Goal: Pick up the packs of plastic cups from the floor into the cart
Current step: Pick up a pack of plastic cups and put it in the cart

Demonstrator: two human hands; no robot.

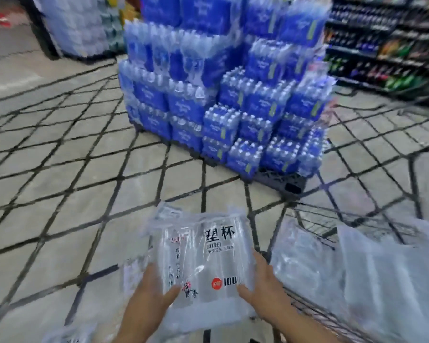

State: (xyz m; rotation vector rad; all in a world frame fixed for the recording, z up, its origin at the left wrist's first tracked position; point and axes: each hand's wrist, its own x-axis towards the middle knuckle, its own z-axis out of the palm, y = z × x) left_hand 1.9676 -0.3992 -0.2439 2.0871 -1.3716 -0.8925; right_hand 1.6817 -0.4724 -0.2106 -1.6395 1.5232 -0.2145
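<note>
Left hand (149, 290), right hand (261, 287) at cup pack (208, 256) edges, beside cart (315, 219) rim

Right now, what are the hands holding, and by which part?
A clear pack of plastic cups, gripped at its near end: the left hand on its left edge, the right hand on its right edge, thumbs on the printed face.

Single head-worn view, wide-angle. Faces forward and down over tiled floor (60, 174). Nearest lens, bottom centre: left hand (149, 293), right hand (264, 289), both holding pack of cups (203, 256). Cart (316, 220) close, lower right. Water-bottle stack (221, 95) mid-distance, upper centre. Shelves (382, 45) far, upper right. Floor lines bow toward edges; whole frame motion-blurred.
</note>
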